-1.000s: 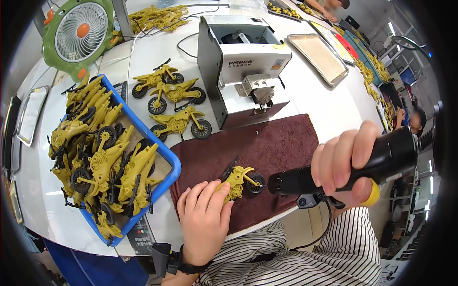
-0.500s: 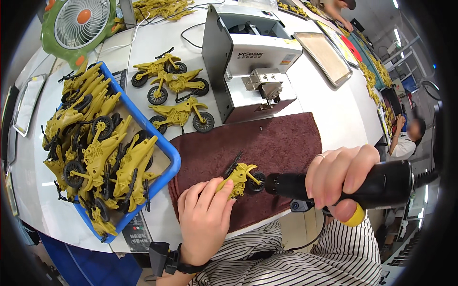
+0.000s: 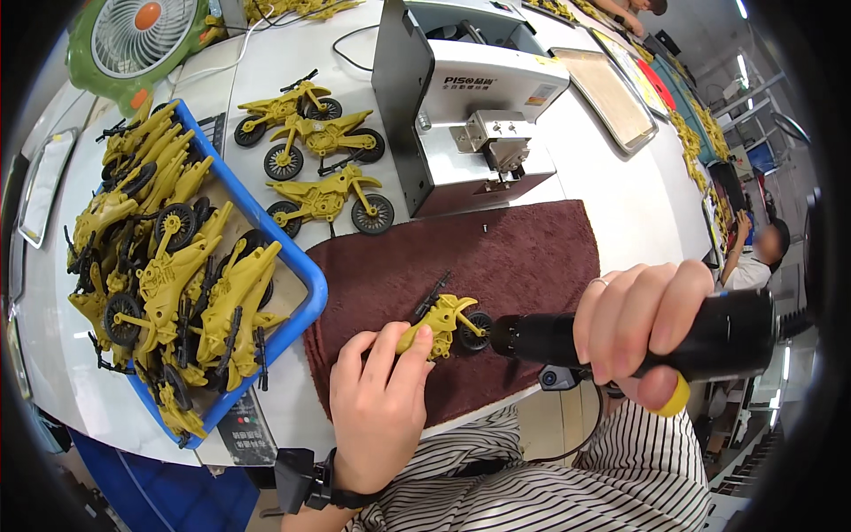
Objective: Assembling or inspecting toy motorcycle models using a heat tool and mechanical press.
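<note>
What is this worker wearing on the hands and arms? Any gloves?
No gloves: both hands are bare. The left hand has a black band round the wrist with a black boxy piece clipped on its outer side. The right hand wears a thin ring on one finger. No sleeves show on the forearms; a black-and-white striped garment shows below.

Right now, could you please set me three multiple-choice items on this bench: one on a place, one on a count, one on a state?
1. The toy motorcycle being worked on lies on:
A the brown mat
B the blue tray
C the fan

2. Finished motorcycles standing between tray and machine:
A one
B three
C six

3. The right hand is:
A empty
B flat on the mat
C wrapped round a black power screwdriver

Answers: 1 A, it lies on the mat under the left hand; 2 B, three stand there; 3 C, fingers grip the tool.
</note>
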The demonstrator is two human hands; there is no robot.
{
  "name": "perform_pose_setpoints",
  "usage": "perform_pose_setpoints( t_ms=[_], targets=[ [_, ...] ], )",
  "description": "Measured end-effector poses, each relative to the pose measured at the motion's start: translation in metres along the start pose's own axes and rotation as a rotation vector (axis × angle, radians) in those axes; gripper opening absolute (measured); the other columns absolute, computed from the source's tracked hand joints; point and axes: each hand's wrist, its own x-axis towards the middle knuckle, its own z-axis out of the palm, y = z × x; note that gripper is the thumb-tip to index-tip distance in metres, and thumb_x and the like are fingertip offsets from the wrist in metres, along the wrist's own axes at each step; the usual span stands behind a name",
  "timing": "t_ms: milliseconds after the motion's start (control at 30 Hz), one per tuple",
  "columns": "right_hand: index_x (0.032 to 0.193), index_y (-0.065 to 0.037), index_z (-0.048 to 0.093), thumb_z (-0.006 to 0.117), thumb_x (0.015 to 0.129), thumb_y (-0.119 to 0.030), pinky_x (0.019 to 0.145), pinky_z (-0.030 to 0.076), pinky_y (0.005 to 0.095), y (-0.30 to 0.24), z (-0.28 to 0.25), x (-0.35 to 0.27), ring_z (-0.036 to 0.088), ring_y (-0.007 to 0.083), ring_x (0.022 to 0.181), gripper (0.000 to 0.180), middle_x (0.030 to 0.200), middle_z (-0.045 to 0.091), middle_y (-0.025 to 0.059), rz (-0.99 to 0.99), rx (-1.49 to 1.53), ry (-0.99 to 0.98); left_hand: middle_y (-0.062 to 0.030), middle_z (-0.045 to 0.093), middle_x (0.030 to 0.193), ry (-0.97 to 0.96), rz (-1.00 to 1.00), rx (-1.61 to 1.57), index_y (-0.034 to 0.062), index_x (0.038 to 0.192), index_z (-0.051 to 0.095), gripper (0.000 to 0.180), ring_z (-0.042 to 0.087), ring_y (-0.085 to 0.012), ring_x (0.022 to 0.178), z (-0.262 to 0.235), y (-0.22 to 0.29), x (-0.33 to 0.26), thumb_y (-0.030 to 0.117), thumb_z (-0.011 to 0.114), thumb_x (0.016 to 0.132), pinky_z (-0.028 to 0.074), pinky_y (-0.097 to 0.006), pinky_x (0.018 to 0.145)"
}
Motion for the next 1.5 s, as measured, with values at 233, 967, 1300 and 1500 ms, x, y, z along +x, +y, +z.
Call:
perform_pose_setpoints(
  t_ms=[233,967,1300,1500],
  targets=[
    [0.082,-0.006,0.047,0.068,0.067,-0.002,0.052,0.049,0.0267,-0.026,-0.013,-0.016,0.056,0.0164,0.056,0.026,0.071,0.057,0.0059,-0.270,0.184,0.130,-0.0072,0.056,0.096,-0.005,-0.033,0.007,0.0045,0.091,0.061,0.031,0.048,-0.0268,0.083,-0.004,-0.002,0.000,0.003,0.065,0.060,0.040,-0.034,0.074],
    [0.089,-0.005,0.036,0.060,0.075,-0.016,0.047,0.036,0.0249,-0.049,-0.065,-0.093,0.043,0.0120,0.048,0.029,0.071,0.045,0.0075,0.070,-0.154,0.593,-0.0098,0.039,0.087,0.202,0.098,-0.475,0.0033,0.089,0.044,0.028,0.048,-0.0182,0.074,-0.015,-0.008,-0.023,-0.001,0.061,0.068,0.052,-0.037,0.068],
    [0.092,-0.005,0.037,0.057,0.078,-0.014,0.052,0.036,0.0260,-0.050,-0.068,-0.115,0.044,0.0113,0.052,0.026,0.074,0.045,0.0065,-0.082,-0.074,0.667,-0.0082,0.038,0.087,0.227,0.128,-0.469,0.0048,0.089,0.043,0.024,0.047,-0.0184,0.078,-0.015,-0.009,-0.024,0.006,0.060,0.074,0.052,-0.038,0.070],
    [0.091,-0.005,0.037,0.056,0.078,-0.016,0.051,0.035,0.0249,-0.045,-0.065,-0.113,0.042,0.0107,0.050,0.026,0.073,0.044,0.0058,-0.026,-0.183,0.708,-0.0101,0.040,0.095,0.164,0.075,-0.523,0.0022,0.098,0.042,0.037,0.048,-0.0181,0.082,-0.014,-0.011,-0.028,-0.005,0.062,0.068,0.049,-0.035,0.074]
  ],
)
